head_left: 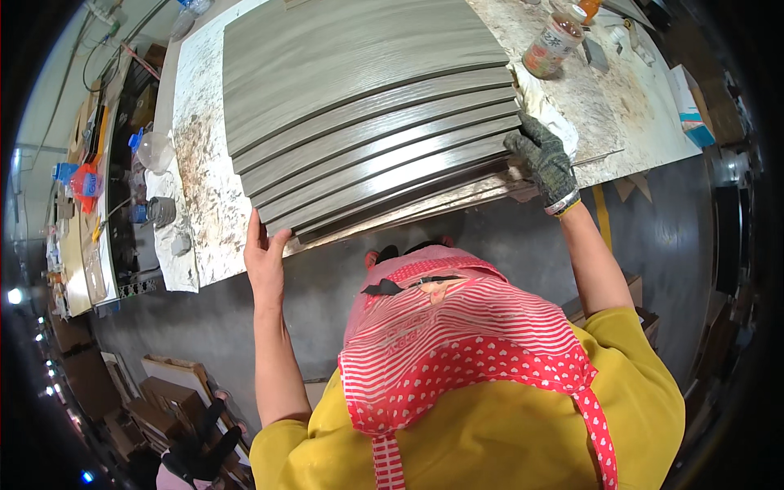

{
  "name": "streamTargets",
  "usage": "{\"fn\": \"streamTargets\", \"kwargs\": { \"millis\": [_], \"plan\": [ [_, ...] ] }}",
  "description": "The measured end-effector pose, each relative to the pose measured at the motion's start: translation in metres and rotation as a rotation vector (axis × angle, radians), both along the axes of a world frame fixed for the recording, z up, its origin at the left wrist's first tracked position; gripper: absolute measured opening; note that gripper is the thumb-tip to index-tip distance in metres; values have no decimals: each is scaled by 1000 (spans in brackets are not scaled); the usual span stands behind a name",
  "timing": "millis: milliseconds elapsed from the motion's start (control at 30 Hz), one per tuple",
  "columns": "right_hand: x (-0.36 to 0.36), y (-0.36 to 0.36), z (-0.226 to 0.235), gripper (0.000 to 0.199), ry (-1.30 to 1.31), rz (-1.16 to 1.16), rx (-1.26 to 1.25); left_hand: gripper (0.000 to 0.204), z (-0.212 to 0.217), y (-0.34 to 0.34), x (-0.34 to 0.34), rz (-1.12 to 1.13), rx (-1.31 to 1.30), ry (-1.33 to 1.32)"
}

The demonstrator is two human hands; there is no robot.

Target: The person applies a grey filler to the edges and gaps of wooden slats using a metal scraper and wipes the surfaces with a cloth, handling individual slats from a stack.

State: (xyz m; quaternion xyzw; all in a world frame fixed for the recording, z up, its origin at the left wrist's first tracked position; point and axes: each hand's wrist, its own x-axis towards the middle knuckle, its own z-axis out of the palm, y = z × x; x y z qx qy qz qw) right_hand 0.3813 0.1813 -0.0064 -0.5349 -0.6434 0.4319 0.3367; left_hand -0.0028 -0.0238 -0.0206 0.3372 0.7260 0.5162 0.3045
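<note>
A stack of grey wood-grain panels (367, 61) lies on the table, the boards stepped so that their near edges show as several strips. My left hand (266, 255), bare, grips the near left corner of the lowest visible panels, thumb and fingers on either side of the corner. At the right end of the stack is my right hand (545, 161) in a dark grey knitted glove, its fingers closed over the panels' near right corner. The undersides of both grips are hidden.
The worktable (216, 237) has a white, brown-stained top. A drink bottle (553, 51) stands beyond my right hand, near a grey block (594, 55). A tissue box (692, 114) sits at the right edge. Left are a clear jug (153, 151) and a tape roll (162, 211).
</note>
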Motion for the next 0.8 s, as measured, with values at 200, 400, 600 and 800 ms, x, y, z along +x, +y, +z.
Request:
{"fn": "streamTargets", "kwargs": {
  "millis": [200,400,600,800],
  "plan": [
    [3,1,-8,56,-94,44,103,64,3,6,5,57,10,-57],
    [0,0,-8,63,-20,17,18,61,-11,3,-3,104,11,-31],
    [4,3,-11,64,-59,16,-60,64,3,5,5,83,-5,-42],
    [11,-2,-23,60,-14,47,-77,62,-12,-2,6,111,-44,-125]
  ]
}}
